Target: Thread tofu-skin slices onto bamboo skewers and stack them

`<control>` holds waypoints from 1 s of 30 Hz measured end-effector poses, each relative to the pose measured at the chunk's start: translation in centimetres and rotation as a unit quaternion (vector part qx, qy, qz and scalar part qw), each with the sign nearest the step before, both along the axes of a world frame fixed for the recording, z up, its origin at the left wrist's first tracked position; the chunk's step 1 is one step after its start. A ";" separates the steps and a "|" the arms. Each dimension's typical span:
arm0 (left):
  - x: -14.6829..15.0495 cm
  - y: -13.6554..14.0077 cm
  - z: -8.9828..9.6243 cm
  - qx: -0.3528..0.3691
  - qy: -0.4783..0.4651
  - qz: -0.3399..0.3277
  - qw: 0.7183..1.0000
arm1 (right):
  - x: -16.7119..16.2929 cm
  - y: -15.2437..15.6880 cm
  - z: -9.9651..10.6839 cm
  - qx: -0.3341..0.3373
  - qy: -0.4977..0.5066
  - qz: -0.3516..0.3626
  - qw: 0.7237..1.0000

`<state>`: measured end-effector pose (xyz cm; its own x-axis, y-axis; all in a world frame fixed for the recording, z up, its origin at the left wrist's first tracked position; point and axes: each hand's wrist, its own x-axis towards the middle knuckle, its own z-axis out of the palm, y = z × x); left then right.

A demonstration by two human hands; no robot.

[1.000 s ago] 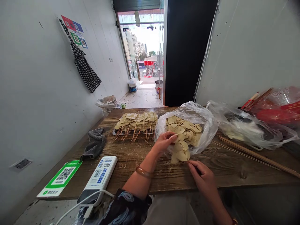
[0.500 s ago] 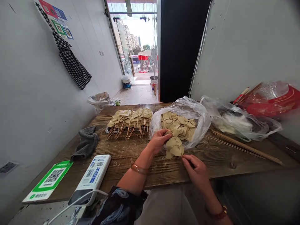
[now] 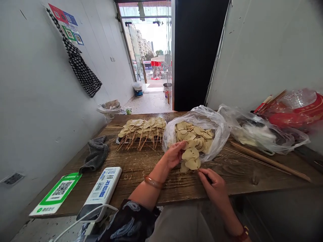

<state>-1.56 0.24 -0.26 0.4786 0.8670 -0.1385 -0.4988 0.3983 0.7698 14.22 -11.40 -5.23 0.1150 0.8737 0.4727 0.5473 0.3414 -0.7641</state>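
a black sleeve with pale-blue paisley sits above a brown bangle.

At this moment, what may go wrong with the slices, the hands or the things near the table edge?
1. A threaded slice might split or slip off the thin skewer.
2. The skewer's far tip is hidden near the left hand, so a prick seems possible.
3. The white device lies at the table's front edge; the sleeve might catch its cable.
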 end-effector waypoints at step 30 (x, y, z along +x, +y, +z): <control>0.2 -0.6 1.2 0.024 -0.011 0.063 0.998 | -0.2 0.0 0.9 -0.041 0.033 0.029 0.998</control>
<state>-1.37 -0.32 0.91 0.3680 0.9259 -0.0851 -0.5601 0.2938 0.7746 14.05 -11.38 -4.35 0.0917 0.9149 0.3931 0.4768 0.3062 -0.8239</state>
